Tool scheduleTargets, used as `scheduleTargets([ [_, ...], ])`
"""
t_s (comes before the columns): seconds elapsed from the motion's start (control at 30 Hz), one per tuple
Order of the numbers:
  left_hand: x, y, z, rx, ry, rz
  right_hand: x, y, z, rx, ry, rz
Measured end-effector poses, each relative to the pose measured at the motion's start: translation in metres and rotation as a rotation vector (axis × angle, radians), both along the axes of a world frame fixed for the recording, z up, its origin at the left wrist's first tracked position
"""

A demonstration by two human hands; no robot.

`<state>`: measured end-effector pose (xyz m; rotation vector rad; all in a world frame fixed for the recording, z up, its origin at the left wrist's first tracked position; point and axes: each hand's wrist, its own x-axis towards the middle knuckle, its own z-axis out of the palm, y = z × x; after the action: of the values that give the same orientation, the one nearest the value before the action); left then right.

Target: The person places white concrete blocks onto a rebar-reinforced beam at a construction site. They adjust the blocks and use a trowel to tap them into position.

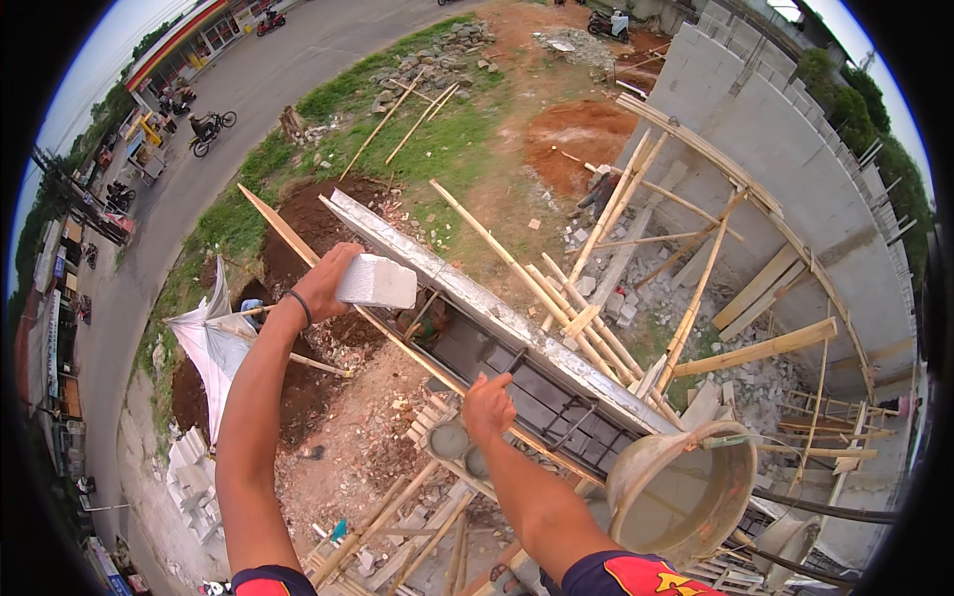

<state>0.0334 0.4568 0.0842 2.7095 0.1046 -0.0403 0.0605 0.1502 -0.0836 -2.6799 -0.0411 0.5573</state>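
Stretched out ahead, my left hand (326,283) is closed on the left end of a pale grey lightweight block (380,282). The block is above a narrow wooden board (283,228) and beside a white block wall (452,278). Between board and wall runs a trough with a steel rebar cage (564,427) and grey wet-looking material. My right hand (487,407) is curled over the board side of the trough, close to a rebar; what its fingers grip, if anything, is hidden. Near my right forearm stands a bucket (618,482) of grey slurry.
Bamboo poles (586,323) lean and cross at right, before a tall grey wall (735,129). Below are bamboo scaffolding (388,521), smaller containers of grey mix (447,440) and rubble. A white sheet (207,333) hangs at left; a road with a motorcycle (211,132) lies beyond.
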Motion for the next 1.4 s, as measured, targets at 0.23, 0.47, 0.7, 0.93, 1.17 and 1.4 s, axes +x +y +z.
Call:
scheduleTargets([
  [0.23,0.017,0.036,-0.031,0.315,0.094,-0.341,-0.004,0.002,-0.002,-0.037,0.000,0.000],
  [0.47,0.027,0.029,-0.076,0.098,0.054,-0.114,-0.003,0.002,0.000,-0.044,0.011,0.004],
  [0.7,0.020,0.026,-0.093,-0.020,-0.051,-0.080,-0.003,0.006,0.005,-0.093,0.046,-0.026],
  [0.93,0.027,0.012,-0.082,0.155,0.069,-0.178,-0.003,0.005,-0.002,-0.062,0.015,-0.035],
  [1.17,0.028,0.034,-0.104,0.190,0.086,-0.356,-0.006,0.005,-0.001,-0.065,0.005,-0.020],
  [1.4,0.034,0.026,-0.100,-0.047,0.038,-0.133,-0.002,0.004,-0.005,-0.068,0.047,-0.048],
])
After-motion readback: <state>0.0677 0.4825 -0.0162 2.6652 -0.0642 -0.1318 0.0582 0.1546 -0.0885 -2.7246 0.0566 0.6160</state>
